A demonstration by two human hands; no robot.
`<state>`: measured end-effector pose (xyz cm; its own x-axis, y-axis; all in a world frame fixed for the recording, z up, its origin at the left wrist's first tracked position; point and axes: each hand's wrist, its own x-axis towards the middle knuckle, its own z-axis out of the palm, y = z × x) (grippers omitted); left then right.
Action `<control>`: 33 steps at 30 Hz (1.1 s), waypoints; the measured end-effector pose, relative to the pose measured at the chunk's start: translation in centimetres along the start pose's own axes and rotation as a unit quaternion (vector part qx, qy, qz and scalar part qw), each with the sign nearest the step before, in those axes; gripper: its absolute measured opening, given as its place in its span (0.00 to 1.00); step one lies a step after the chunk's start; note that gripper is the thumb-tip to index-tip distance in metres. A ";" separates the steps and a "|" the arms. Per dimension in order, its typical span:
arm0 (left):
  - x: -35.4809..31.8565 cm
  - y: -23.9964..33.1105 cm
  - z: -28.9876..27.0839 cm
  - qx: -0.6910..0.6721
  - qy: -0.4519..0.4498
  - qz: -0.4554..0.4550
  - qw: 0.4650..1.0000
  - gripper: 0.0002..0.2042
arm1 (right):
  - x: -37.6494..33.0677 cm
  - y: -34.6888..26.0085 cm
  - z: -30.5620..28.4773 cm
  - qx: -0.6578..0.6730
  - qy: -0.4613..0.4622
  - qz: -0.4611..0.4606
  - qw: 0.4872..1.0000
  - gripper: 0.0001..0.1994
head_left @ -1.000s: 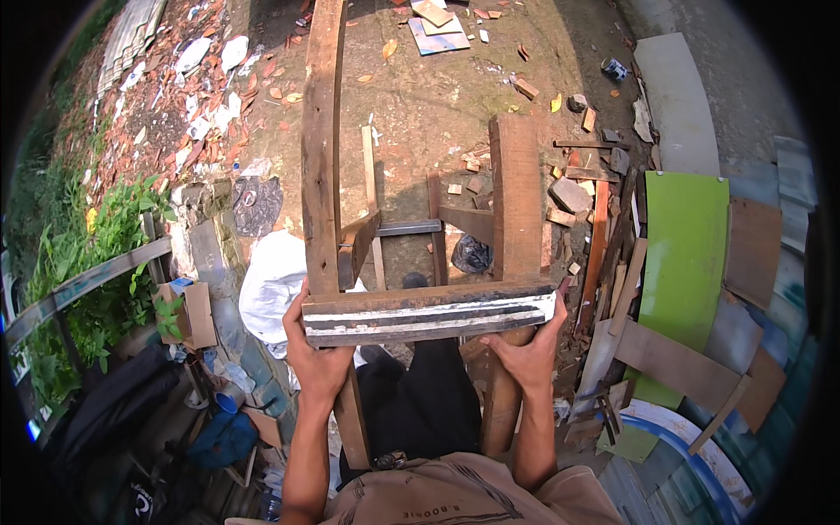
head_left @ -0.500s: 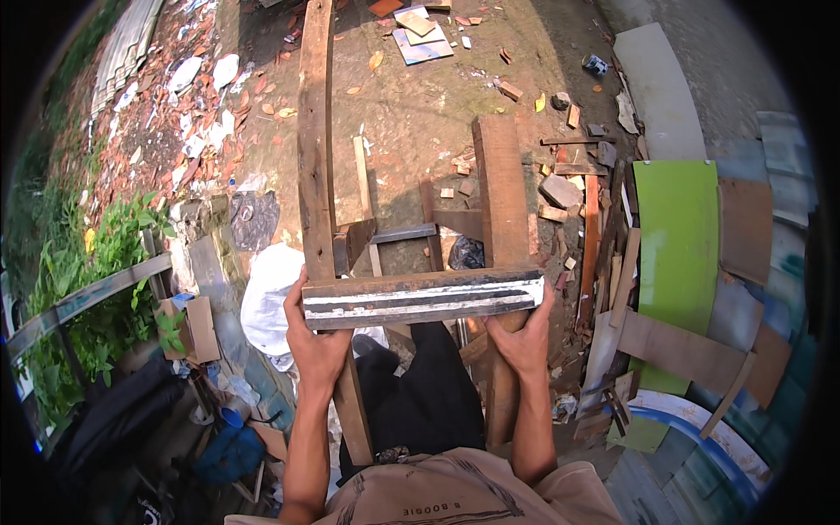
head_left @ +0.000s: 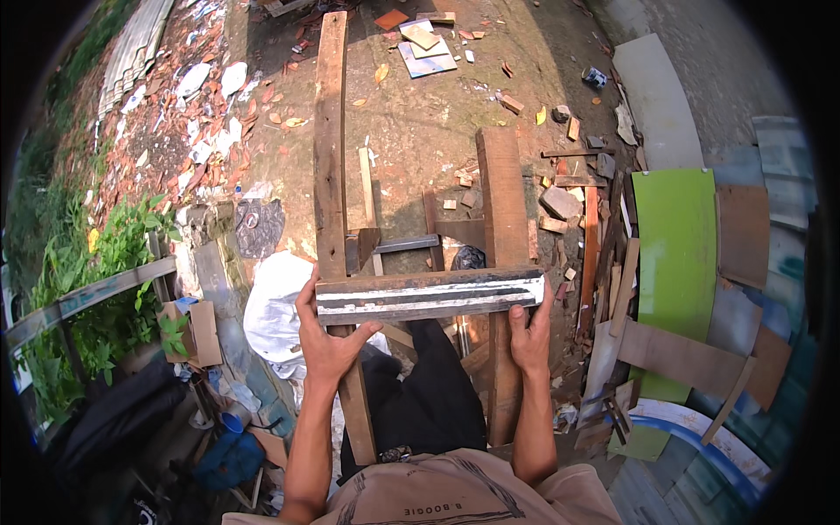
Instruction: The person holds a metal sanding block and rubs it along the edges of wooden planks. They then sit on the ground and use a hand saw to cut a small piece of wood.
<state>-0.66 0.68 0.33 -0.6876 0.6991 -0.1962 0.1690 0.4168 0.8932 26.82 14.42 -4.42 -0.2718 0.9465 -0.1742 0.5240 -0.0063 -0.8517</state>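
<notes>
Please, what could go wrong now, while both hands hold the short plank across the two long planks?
1. The short plank is gripped only at its ends by the left hand and right hand; it may slip or pinch the fingers.
2. The right long plank is much shorter than the left long plank, so the frame could twist.

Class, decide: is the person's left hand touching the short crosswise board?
Touching. The head view shows the left hand gripping the left end of the crosswise board, thumb underneath.
</notes>
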 end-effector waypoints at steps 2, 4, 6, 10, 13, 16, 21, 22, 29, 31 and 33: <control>-0.1 0.3 0.0 0.022 0.001 0.010 1.000 0.54 | 0.1 0.1 0.0 -0.003 0.004 -0.006 1.000 0.43; -0.2 0.4 0.0 0.030 0.010 0.017 0.999 0.54 | 0.2 0.0 0.0 -0.001 -0.002 0.005 1.000 0.43; -0.3 0.3 0.1 0.037 0.016 0.018 0.999 0.53 | 0.4 -0.4 0.0 0.002 -0.004 0.009 1.000 0.43; -0.4 -0.2 0.1 0.023 0.013 0.008 1.000 0.53 | 0.6 -0.2 0.0 0.004 -0.002 0.009 1.000 0.43; -0.5 -0.4 0.0 0.009 0.012 -0.002 1.000 0.53 | 0.4 0.0 -0.1 0.012 -0.016 0.040 0.999 0.41; -0.5 -0.1 0.1 -0.001 0.008 -0.021 1.000 0.54 | 0.4 -0.3 -0.1 0.016 -0.021 0.066 0.997 0.40; -0.3 -0.1 0.0 0.007 0.005 -0.017 1.000 0.55 | 0.3 -0.8 0.1 0.044 -0.014 0.049 0.998 0.38; -0.3 -0.2 0.1 0.006 0.007 -0.016 1.000 0.55 | 0.4 -1.2 0.0 0.046 -0.016 0.049 0.998 0.37; -0.1 -0.2 -0.2 0.036 -0.004 0.027 0.999 0.51 | 0.5 -1.2 -0.1 0.044 -0.019 0.055 0.997 0.37; -0.2 -0.5 -0.3 0.067 0.012 0.036 0.997 0.46 | 0.5 -1.2 -0.1 0.042 -0.017 0.055 0.997 0.37; -0.2 -0.5 -0.3 0.081 0.027 0.030 0.996 0.42 | 0.4 -1.2 -0.1 0.040 -0.012 0.055 0.998 0.38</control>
<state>-0.80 0.16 0.05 -0.7088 0.6955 -0.1182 0.3201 0.4663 0.8246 26.14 14.83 -3.46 -0.2354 0.9308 -0.2797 0.4855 -0.1366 -0.8635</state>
